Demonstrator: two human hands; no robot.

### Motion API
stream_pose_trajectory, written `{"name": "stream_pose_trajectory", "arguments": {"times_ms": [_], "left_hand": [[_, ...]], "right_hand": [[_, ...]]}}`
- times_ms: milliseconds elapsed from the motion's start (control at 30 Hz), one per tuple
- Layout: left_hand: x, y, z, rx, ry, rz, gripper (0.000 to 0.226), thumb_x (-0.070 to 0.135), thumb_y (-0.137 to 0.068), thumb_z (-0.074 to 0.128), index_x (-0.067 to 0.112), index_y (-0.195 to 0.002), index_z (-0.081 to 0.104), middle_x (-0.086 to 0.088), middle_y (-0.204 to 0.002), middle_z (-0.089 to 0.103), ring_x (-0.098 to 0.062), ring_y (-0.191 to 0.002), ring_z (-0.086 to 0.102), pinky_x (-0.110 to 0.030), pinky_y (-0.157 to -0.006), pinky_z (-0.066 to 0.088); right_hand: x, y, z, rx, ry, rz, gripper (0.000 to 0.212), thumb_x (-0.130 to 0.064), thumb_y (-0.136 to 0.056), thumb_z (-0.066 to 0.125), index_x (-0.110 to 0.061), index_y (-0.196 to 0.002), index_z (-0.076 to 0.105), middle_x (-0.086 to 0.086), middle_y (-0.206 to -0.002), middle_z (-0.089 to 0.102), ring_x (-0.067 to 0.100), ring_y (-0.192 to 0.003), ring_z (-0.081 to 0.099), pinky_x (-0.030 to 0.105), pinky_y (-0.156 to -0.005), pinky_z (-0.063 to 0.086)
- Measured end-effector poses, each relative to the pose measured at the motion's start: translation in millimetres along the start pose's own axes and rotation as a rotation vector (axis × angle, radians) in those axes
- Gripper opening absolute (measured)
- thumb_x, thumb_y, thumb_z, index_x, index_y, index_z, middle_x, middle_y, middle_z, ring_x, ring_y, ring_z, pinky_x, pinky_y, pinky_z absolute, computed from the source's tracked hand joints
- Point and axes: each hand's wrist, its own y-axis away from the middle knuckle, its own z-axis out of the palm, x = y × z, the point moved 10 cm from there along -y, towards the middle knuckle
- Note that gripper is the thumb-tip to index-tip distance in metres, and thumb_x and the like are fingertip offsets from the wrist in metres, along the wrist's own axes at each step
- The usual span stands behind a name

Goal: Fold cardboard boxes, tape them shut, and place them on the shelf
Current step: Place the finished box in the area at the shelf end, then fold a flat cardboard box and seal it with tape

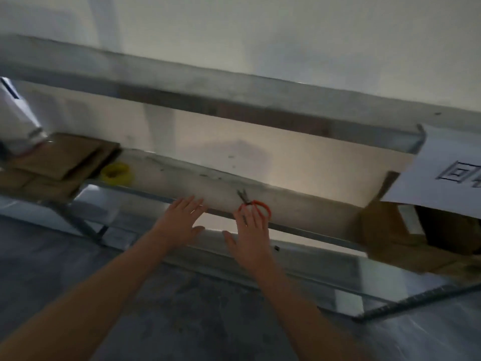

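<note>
Both my hands reach out over the front edge of a metal shelf (299, 204). My left hand (182, 222) is spread flat with straight fingers and holds nothing. My right hand (251, 235) is also spread, its fingertips just short of the orange-handled scissors (253, 204) lying on the shelf board. Flattened brown cardboard boxes (59, 162) are stacked on the shelf's left end. More brown cardboard (390, 235) sits at the right end. A yellow roll of tape (117, 173) lies beside the left stack.
An upper shelf rail (234, 100) runs above the board. A white sheet with black print (447, 173) hangs at the right. A white bag (18, 121) stands at the far left. Grey floor (182, 308) lies below, with a lower shelf rail (338, 295).
</note>
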Motion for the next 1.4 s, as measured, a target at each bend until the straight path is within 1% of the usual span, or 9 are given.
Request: {"name": "stream_pose_trajectory", "arguments": {"times_ms": [67, 200, 567, 667, 767, 967, 1067, 1167, 1400], "left_hand": [[-67, 23, -1, 0.024, 0.014, -0.100, 0.063, 0.049, -0.098, 0.039, 0.020, -0.151, 0.023, -0.004, -0.159, 0.018, -0.024, -0.147, 0.014, -0.041, -0.119, 0.009], [-181, 66, -7, 0.042, -0.031, -0.219, 0.064, 0.048, -0.099, 0.032, 0.021, -0.153, 0.011, -0.001, -0.161, 0.006, -0.020, -0.148, 0.003, -0.037, -0.119, 0.002], [-456, 115, 32, 0.022, 0.021, -0.409, 0.060, 0.036, -0.096, 0.043, 0.018, -0.151, 0.025, -0.007, -0.157, 0.024, -0.028, -0.146, 0.017, -0.042, -0.117, 0.013], [-530, 114, 58, -0.022, 0.053, -0.481, 0.064, 0.051, -0.094, 0.025, 0.020, -0.150, 0.027, -0.004, -0.159, 0.020, -0.026, -0.147, 0.013, -0.041, -0.117, 0.011], [-588, 113, 73, 0.003, 0.150, -0.535, 0.084, 0.059, -0.079, 0.005, 0.022, -0.150, 0.027, -0.004, -0.156, 0.028, -0.027, -0.144, 0.023, -0.044, -0.116, 0.019], [-668, 89, 93, -0.047, 0.386, -0.515, 0.071, 0.048, -0.084, 0.008, 0.028, -0.150, 0.026, -0.014, -0.154, 0.028, -0.037, -0.140, 0.028, -0.050, -0.113, 0.028], [-707, 72, 113, -0.116, 0.551, -0.637, 0.070, 0.060, -0.087, 0.031, 0.033, -0.150, 0.018, -0.010, -0.156, 0.021, -0.035, -0.141, 0.023, -0.052, -0.113, 0.027], [-732, 58, 140, -0.082, 0.679, -0.652, 0.082, 0.060, -0.083, 0.056, 0.029, -0.150, 0.021, -0.008, -0.147, 0.036, -0.030, -0.129, 0.042, -0.050, -0.107, 0.038], [-755, 50, 167, -0.112, 0.773, -0.637, 0.086, 0.051, -0.079, 0.069, 0.028, -0.149, 0.024, -0.012, -0.142, 0.043, -0.033, -0.130, 0.041, -0.050, -0.110, 0.035]], "right_hand": [[-65, -30, 20, -0.027, 0.036, -0.051, 0.062, -0.055, -0.091, 0.041, -0.016, -0.138, 0.053, 0.013, -0.145, 0.050, 0.038, -0.139, 0.040, 0.063, -0.111, 0.027], [-177, -79, 53, -0.108, 0.021, -0.143, 0.064, -0.050, -0.099, 0.041, -0.021, -0.154, 0.026, 0.010, -0.160, 0.025, 0.032, -0.150, 0.011, 0.056, -0.119, 0.000], [-393, -238, 153, -0.194, 0.006, -0.335, 0.066, -0.050, -0.097, 0.041, -0.025, -0.155, 0.021, 0.009, -0.160, 0.024, 0.031, -0.148, 0.015, 0.053, -0.120, 0.010], [-433, -285, 184, -0.231, -0.091, -0.320, 0.064, -0.049, -0.098, 0.044, -0.024, -0.154, 0.026, 0.009, -0.159, 0.026, 0.031, -0.147, 0.020, 0.046, -0.118, 0.021], [-459, -324, 211, -0.259, -0.196, -0.249, 0.063, -0.048, -0.097, 0.046, -0.025, -0.153, 0.027, 0.008, -0.158, 0.028, 0.031, -0.146, 0.021, 0.048, -0.116, 0.028], [-460, -358, 255, -0.302, -0.360, 0.052, 0.070, -0.051, -0.092, 0.055, -0.033, -0.152, 0.022, 0.006, -0.159, 0.019, 0.028, -0.144, 0.022, 0.045, -0.116, 0.030], [-451, -361, 278, -0.278, -0.460, 0.263, 0.084, -0.054, -0.085, 0.066, -0.032, -0.151, 0.019, 0.007, -0.155, 0.025, 0.028, -0.141, 0.028, 0.045, -0.115, 0.032], [-446, -361, 293, -0.204, -0.580, 0.447, 0.096, -0.050, -0.078, 0.076, -0.029, -0.152, 0.017, 0.005, -0.153, 0.030, 0.025, -0.140, 0.031, 0.044, -0.115, 0.033], [-458, -360, 304, -0.156, -0.680, 0.579, 0.082, -0.028, -0.087, 0.073, -0.028, -0.152, 0.023, 0.003, -0.153, 0.031, 0.021, -0.139, 0.036, 0.038, -0.113, 0.033]]}}
